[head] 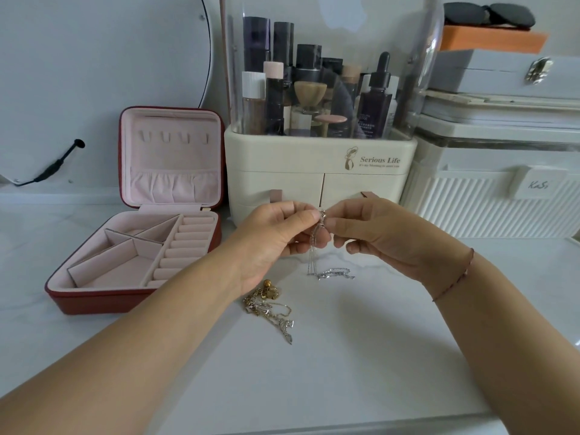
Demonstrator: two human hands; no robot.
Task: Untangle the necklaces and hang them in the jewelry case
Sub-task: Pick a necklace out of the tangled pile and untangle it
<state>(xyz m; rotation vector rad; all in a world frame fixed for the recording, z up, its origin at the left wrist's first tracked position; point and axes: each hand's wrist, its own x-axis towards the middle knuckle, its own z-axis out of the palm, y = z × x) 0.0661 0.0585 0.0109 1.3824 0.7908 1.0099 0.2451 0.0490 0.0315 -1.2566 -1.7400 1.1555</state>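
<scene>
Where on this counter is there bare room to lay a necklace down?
Bare counter lies nearer than the tangled pile, and right of the right hand before the ribbed box. Crowded by the left hand, where the silver chain trails.

Your left hand [273,237] covers part of the tangled gold and silver chain heap [266,304]; your pinching fingertips [309,216] hide the top of the thin silver necklace [334,274].
</scene>
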